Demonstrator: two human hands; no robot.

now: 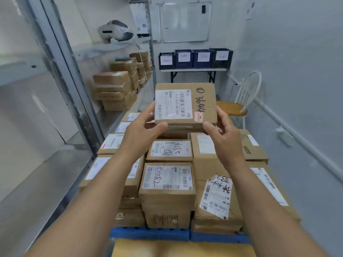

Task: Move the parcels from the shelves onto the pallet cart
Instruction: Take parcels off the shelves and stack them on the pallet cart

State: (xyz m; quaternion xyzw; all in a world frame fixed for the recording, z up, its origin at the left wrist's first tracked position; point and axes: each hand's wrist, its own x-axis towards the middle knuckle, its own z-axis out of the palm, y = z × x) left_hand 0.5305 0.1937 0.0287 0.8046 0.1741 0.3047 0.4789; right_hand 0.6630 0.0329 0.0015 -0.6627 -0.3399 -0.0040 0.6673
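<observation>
Parcel [185,104] underside (left hand [143,132], right hand [222,134] gripping) unseen.

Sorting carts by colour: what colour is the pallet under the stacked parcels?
The pallet is blue, seen best in the head view.

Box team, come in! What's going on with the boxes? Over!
Left hand and right hand gripping one parcel by its near corners. Held over stacked parcels on blue pallet. More shelf parcels waiting. Nothing blocking.
</observation>
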